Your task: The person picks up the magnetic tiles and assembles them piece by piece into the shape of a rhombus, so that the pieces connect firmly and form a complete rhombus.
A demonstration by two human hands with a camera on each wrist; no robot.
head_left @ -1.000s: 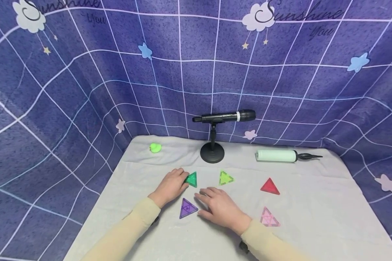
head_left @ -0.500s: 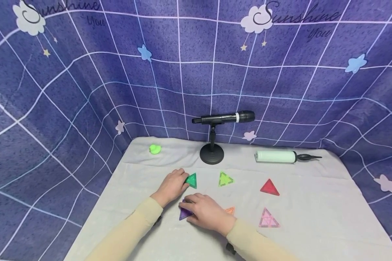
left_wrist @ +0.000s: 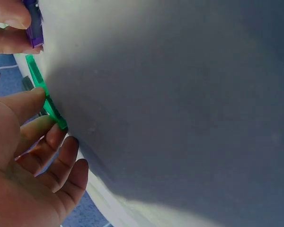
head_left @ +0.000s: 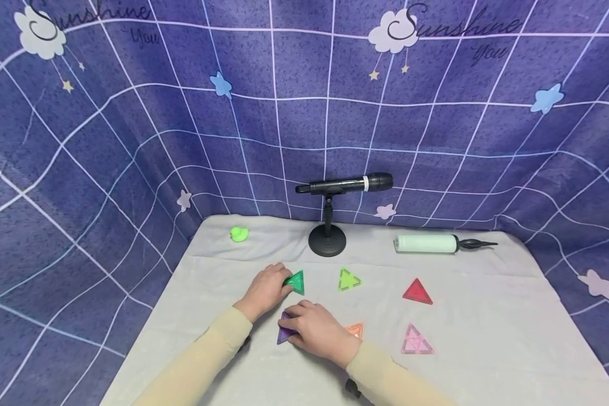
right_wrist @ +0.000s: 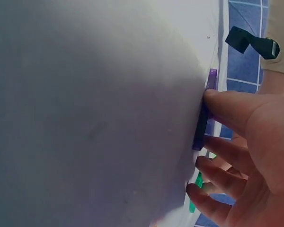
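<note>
A purple triangle (head_left: 285, 334) is near the middle of the counter (head_left: 487, 321), partly covered by the right hand (head_left: 322, 332), whose thumb and fingers are clamped on it at the edges. Just beyond it is a green triangle (head_left: 297, 282), pinched between the thumb and fingers of the left hand (head_left: 266, 288); in the left wrist view the other fingers of that hand are bent loosely beside one corner. The two triangles are near each other. Whether either is slightly raised is hard to tell.

Right of the green triangle lies a lime triangle (head_left: 349, 279), apart from it. An orange triangle (head_left: 356, 329) shows partly behind the right wrist. Farther right are a red triangle (head_left: 418, 292) and, nearer the person, a pink triangle (head_left: 416, 341).

Along the back stand a bright green toy duck (head_left: 239, 234) at left, a black microphone (head_left: 345, 185) on a round-based stand (head_left: 327, 241), and a pale green hand pump (head_left: 426, 243), lying down. Behind hangs a blue-violet gridded cloth (head_left: 304, 118) printed with clouds and stars.
</note>
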